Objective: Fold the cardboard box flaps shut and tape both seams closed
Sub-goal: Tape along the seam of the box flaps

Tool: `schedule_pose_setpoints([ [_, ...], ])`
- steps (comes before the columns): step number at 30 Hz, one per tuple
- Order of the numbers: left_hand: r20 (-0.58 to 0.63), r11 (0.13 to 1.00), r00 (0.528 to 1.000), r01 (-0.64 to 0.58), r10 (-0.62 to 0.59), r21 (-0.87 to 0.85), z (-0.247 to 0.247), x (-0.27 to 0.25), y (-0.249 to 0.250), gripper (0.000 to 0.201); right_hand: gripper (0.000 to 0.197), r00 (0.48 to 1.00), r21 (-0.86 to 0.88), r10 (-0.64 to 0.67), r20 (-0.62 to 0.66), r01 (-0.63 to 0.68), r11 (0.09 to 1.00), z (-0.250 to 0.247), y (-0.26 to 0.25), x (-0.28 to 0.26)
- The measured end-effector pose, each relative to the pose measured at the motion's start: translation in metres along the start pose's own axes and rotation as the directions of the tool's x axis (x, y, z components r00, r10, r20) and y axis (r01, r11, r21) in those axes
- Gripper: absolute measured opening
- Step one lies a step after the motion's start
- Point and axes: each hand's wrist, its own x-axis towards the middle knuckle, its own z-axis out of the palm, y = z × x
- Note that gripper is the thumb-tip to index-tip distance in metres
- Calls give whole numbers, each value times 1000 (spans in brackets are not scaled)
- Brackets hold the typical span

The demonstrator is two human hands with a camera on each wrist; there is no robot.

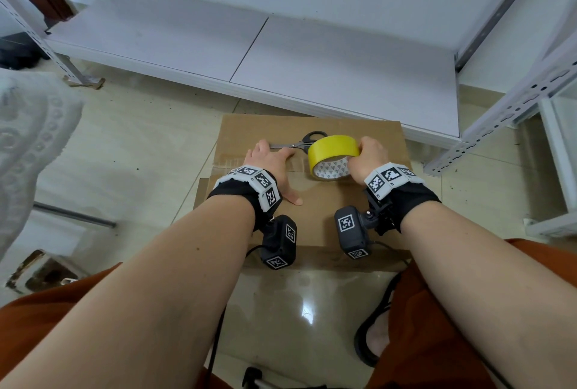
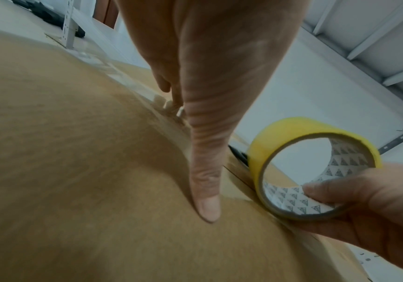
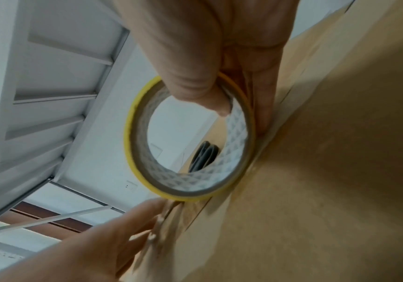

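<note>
A brown cardboard box (image 1: 368,145) lies on the floor with its flaps folded flat. My left hand (image 1: 270,159) rests flat on the box top over the seam, fingers straight, thumb (image 2: 206,206) pressing the cardboard. My right hand (image 1: 368,156) grips a yellow tape roll (image 1: 332,151) that stands on edge on the seam; the thumb (image 3: 202,95) sits inside the core (image 3: 190,183). Clear tape (image 2: 132,84) runs along the seam under my left hand. Black-handled scissors (image 1: 304,140) lie on the box just behind the roll.
A low white shelf board (image 1: 249,54) of a metal rack (image 1: 515,101) stands right behind the box. Tiled floor (image 1: 140,145) stretches to the left. White cloth (image 1: 31,139) hangs at the far left. My orange-clad knees and a sandalled foot (image 1: 374,335) are near the front.
</note>
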Motion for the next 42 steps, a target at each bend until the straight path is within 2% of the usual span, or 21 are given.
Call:
schedule_pose_setpoints([
  [6,-2,1000,1000,1,-1,-1,0,2,1,112,13,1000,-34,4,-15,-5,999,-4,12,1],
  [13,0,1000,1000,13,-13,-14,2,2,1,113,17,998,44,43,-38,-41,998,-1,15,-1],
  [16,7,1000,1000,17,-16,-11,3,2,2,113,7,998,37,54,-19,-53,998,1,18,1],
  [19,15,1000,1000,12,-12,22,4,3,5,115,37,995,24,99,17,-99,995,3,22,1],
  [20,18,999,1000,10,-11,36,4,4,6,115,39,994,26,103,25,-103,994,3,22,1],
  [23,29,998,1000,3,-5,60,5,6,8,113,26,997,-3,46,58,-46,999,6,22,1],
  [33,48,998,999,12,-15,62,2,9,8,116,24,997,-89,-58,40,62,994,4,16,3],
  [42,43,1000,999,17,-18,27,2,6,6,115,22,1000,-58,-23,14,24,998,-3,20,5],
])
